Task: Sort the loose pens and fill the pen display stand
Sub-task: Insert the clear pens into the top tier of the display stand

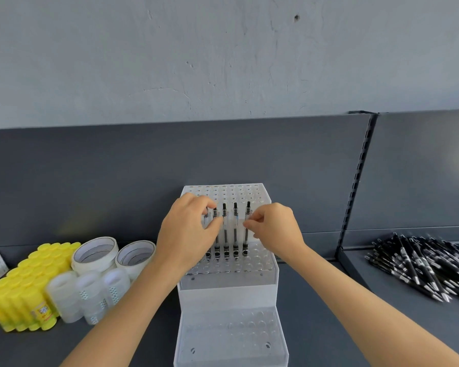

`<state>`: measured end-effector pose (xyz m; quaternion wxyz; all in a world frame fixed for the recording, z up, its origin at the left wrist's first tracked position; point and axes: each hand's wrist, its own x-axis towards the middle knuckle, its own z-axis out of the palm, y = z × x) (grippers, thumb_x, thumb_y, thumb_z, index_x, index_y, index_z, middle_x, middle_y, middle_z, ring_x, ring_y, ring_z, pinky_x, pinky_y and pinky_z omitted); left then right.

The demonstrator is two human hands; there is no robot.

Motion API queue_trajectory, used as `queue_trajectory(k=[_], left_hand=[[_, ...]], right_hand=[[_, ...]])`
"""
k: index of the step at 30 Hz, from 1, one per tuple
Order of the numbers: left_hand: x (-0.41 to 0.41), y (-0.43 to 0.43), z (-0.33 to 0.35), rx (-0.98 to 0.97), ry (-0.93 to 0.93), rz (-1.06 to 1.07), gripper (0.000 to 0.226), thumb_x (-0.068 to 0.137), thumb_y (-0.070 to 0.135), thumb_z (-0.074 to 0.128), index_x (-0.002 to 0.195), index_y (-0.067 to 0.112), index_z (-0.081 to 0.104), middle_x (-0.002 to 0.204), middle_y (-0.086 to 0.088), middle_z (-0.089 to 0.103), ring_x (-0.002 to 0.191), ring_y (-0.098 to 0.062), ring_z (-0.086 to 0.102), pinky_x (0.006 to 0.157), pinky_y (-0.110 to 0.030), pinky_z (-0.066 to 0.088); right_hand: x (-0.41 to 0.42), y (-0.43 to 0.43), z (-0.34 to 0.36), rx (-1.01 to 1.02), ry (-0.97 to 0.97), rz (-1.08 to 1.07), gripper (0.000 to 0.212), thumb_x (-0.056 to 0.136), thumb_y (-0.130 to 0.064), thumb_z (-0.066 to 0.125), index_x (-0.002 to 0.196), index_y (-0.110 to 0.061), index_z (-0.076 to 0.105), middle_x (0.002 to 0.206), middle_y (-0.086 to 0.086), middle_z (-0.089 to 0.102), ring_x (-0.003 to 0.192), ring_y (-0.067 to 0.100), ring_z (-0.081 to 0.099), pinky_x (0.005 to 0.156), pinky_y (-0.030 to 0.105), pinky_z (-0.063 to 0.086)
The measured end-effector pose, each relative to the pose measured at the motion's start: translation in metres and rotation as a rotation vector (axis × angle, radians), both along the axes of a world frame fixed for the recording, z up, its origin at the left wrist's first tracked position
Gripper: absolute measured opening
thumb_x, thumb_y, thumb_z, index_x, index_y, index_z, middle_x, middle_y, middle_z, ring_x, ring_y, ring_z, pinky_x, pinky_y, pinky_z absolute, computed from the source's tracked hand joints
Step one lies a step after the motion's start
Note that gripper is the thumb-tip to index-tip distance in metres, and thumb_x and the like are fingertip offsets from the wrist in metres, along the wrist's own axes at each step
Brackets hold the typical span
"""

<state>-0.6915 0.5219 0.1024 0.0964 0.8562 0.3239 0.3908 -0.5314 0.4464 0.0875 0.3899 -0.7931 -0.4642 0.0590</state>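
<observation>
A clear acrylic pen display stand [229,290] with stepped tiers of round holes stands in the middle of the dark shelf. Several clear-barrelled black pens [225,229] stand upright in a row in its middle tier. My left hand [187,229] pinches the leftmost pens of the row near their tops. My right hand [274,226] pinches the rightmost pen [247,207] at its clip. A heap of loose black pens [424,266] lies on the shelf at the far right.
Yellow glue sticks [24,284] stand packed at the left, with white bottles [88,295] and two tape rolls [96,254] beside them. A slotted upright [355,181] divides the shelf's grey back panel between the stand and the pen heap.
</observation>
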Motion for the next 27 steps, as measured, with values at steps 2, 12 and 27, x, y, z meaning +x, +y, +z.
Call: queue_trajectory(k=[2,12,27], left_hand=[[-0.009,-0.002,-0.006,-0.012,-0.012,-0.001,0.018,0.084,0.028,0.068,0.101,0.022,0.066,0.094,0.013,0.052,0.089,-0.008,0.051,0.074,-0.024,0.041],[-0.033,-0.009,-0.03,-0.036,0.066,-0.064,0.032,0.082,0.035,0.07,0.112,0.022,0.065,0.105,0.016,0.056,0.103,-0.008,0.054,0.082,-0.021,0.042],[0.046,-0.082,-0.05,0.018,0.226,-0.556,0.06,0.089,0.041,0.059,0.144,0.027,0.04,0.149,0.015,0.035,0.138,-0.001,0.028,0.104,-0.012,0.017]], right_hand=[[-0.003,0.0,-0.001,-0.029,-0.06,-0.003,0.022,0.088,-0.021,0.063,0.083,-0.001,0.07,0.072,-0.005,0.066,0.07,0.023,0.068,0.068,0.038,0.058],[-0.006,-0.007,-0.012,-0.071,-0.084,-0.059,0.028,0.086,-0.031,0.067,0.091,-0.003,0.068,0.087,0.008,0.071,0.083,0.025,0.066,0.074,0.037,0.056],[0.028,-0.148,-0.048,-0.243,-0.127,-0.289,0.064,0.092,-0.034,0.059,0.147,-0.014,0.033,0.15,0.0,0.037,0.138,0.015,0.033,0.11,0.027,0.032]])
